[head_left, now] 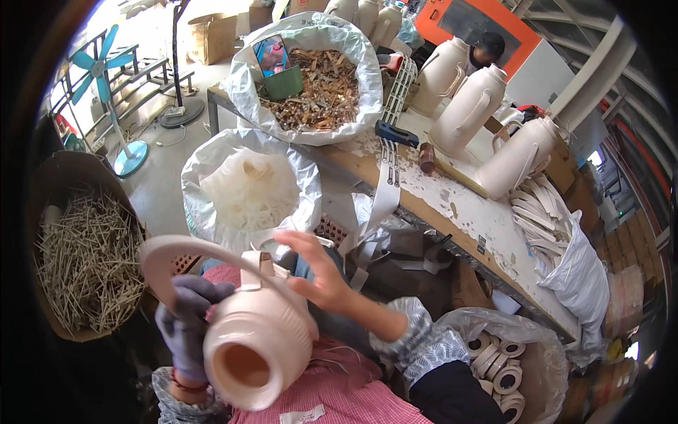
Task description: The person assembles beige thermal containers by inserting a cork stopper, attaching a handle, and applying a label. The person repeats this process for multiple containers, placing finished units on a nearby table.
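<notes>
- Cardboard box (62, 169) at far left brims with thin, pale sticks (88, 261); behind it a blue fan (99, 67) stands on the floor.
- Gloved in purple-grey, the left hand (185, 321) is curled against the near side of a pale pink jug body (265, 314), by its arching handle (205, 247); the jug partly hides its fingers.
- Tilted over the person's lap, the jug shows a round opening toward the camera.
- Beyond the handle, a white sack (194, 169) holds translucent rings; farther back, another sack (369, 85) bulges with brown scraps.
- Bare, the right hand (323, 275) has its fingers parted beside the jug's neck; whether they touch it cannot be told.
- Across the worn desk (452, 219) lie a blue-black tool (397, 134) and a mallet (427, 157); upright jugs (470, 109) partly block a person in a dark cap (489, 46).
- Below the desk, a clear bag (551, 360) holds white rings; at right, a white sack of curved strips (540, 215) leans against the edge.
</notes>
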Action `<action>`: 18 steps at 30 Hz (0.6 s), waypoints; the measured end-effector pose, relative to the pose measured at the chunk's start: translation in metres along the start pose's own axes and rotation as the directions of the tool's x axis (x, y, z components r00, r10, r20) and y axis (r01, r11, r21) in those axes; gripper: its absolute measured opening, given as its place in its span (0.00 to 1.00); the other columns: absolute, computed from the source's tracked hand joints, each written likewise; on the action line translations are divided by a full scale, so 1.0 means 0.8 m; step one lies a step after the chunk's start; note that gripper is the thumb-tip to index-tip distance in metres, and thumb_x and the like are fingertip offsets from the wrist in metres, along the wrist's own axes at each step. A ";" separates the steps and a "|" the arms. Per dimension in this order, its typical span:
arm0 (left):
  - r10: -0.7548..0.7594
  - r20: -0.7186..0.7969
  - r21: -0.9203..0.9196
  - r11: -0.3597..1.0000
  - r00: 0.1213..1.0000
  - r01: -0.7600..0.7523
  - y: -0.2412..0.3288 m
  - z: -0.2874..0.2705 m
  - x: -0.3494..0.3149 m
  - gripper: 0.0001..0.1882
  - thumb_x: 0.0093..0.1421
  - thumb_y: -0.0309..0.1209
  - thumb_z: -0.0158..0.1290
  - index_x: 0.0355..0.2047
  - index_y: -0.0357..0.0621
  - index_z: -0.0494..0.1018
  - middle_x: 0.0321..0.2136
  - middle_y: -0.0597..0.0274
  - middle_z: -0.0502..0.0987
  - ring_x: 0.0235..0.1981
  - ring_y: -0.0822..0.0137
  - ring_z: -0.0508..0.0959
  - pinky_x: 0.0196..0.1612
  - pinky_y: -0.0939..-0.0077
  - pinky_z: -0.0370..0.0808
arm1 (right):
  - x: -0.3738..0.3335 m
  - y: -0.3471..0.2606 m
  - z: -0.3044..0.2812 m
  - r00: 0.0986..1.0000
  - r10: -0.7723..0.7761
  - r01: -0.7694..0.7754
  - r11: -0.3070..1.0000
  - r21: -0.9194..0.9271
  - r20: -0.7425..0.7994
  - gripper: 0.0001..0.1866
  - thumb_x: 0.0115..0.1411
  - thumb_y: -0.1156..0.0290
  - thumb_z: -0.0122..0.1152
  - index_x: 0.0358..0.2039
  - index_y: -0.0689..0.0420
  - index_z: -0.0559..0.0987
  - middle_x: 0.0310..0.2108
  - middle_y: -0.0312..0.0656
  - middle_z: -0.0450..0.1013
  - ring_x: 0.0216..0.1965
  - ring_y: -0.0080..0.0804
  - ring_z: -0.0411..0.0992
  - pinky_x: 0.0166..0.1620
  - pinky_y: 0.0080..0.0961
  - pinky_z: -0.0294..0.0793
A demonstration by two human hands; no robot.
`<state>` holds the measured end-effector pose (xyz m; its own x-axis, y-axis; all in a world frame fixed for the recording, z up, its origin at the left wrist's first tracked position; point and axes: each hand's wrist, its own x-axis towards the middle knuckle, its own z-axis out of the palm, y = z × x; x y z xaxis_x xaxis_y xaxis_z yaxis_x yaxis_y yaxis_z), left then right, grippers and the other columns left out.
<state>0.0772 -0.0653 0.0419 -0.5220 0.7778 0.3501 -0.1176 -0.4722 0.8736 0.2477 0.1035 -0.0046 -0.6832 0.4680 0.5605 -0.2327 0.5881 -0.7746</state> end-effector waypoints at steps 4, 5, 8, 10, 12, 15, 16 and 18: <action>-0.082 0.018 0.105 0.991 0.996 0.080 0.037 -0.003 0.034 0.19 0.63 0.46 0.43 0.32 0.42 0.74 0.38 0.56 0.71 0.38 0.62 0.72 0.45 0.66 0.70 | 0.049 0.009 -0.004 0.908 0.341 -0.388 0.903 0.184 0.244 0.24 0.64 0.66 0.55 0.58 0.60 0.67 0.47 0.40 0.72 0.46 0.28 0.72 0.51 0.28 0.71; -0.052 0.119 0.138 0.990 0.991 0.036 0.030 -0.003 0.047 0.15 0.60 0.41 0.46 0.33 0.44 0.75 0.43 0.55 0.69 0.43 0.60 0.69 0.49 0.64 0.67 | 0.049 0.027 -0.031 0.892 0.414 -0.437 0.892 0.118 0.180 0.22 0.63 0.66 0.56 0.56 0.58 0.69 0.44 0.40 0.73 0.42 0.29 0.74 0.47 0.26 0.73; -0.034 0.404 0.329 0.938 0.914 -0.111 0.010 -0.019 0.084 0.13 0.51 0.28 0.55 0.38 0.48 0.79 0.55 0.53 0.64 0.59 0.56 0.58 0.60 0.60 0.56 | 0.045 0.025 -0.152 0.817 0.386 -0.318 0.922 0.223 -0.429 0.13 0.65 0.62 0.50 0.43 0.57 0.74 0.34 0.36 0.73 0.36 0.25 0.74 0.38 0.24 0.75; -0.132 0.479 0.421 0.902 0.868 -0.095 -0.012 -0.037 0.091 0.20 0.45 0.20 0.60 0.41 0.50 0.82 0.64 0.51 0.60 0.69 0.53 0.51 0.68 0.57 0.49 | 0.019 0.021 -0.300 0.724 0.308 -0.295 0.947 0.126 -0.617 0.14 0.65 0.58 0.50 0.40 0.55 0.74 0.33 0.36 0.74 0.32 0.25 0.75 0.30 0.25 0.76; -0.326 0.376 0.497 0.861 0.867 0.109 -0.033 -0.084 0.067 0.19 0.46 0.26 0.63 0.42 0.50 0.81 0.63 0.51 0.62 0.69 0.53 0.52 0.68 0.58 0.49 | 0.031 -0.030 -0.361 0.598 0.295 -0.216 0.955 0.204 -0.746 0.09 0.65 0.65 0.54 0.40 0.57 0.74 0.28 0.35 0.71 0.28 0.23 0.70 0.31 0.23 0.72; -0.514 0.276 0.531 0.786 0.812 0.317 -0.074 -0.110 0.051 0.19 0.49 0.31 0.64 0.44 0.45 0.80 0.59 0.52 0.67 0.65 0.55 0.59 0.65 0.60 0.55 | 0.022 -0.056 -0.468 0.717 0.080 -0.083 0.996 0.030 -0.693 0.10 0.62 0.70 0.60 0.42 0.58 0.72 0.30 0.37 0.72 0.31 0.25 0.72 0.34 0.27 0.74; -0.530 0.269 0.523 0.781 0.804 0.341 -0.088 -0.113 0.049 0.20 0.50 0.31 0.64 0.45 0.43 0.79 0.57 0.52 0.69 0.63 0.55 0.62 0.65 0.60 0.56 | 0.033 -0.047 -0.488 0.620 0.066 -0.103 0.995 0.003 -0.782 0.11 0.62 0.71 0.61 0.43 0.58 0.72 0.33 0.39 0.73 0.33 0.27 0.73 0.36 0.29 0.75; -0.535 0.236 0.570 0.752 0.811 0.330 -0.108 -0.124 0.041 0.22 0.51 0.29 0.62 0.48 0.40 0.76 0.54 0.53 0.72 0.59 0.56 0.67 0.63 0.62 0.59 | 0.063 -0.004 -0.515 0.462 0.006 -0.142 0.988 -0.067 -0.887 0.11 0.61 0.73 0.61 0.43 0.59 0.72 0.36 0.41 0.74 0.36 0.30 0.75 0.38 0.31 0.77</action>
<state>-0.0131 -0.0403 -0.0556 -0.1609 0.9815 -0.1037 0.2204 0.1381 0.9656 0.4994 0.3971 0.1470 0.2969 0.8048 0.5140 -0.0863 0.5587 -0.8249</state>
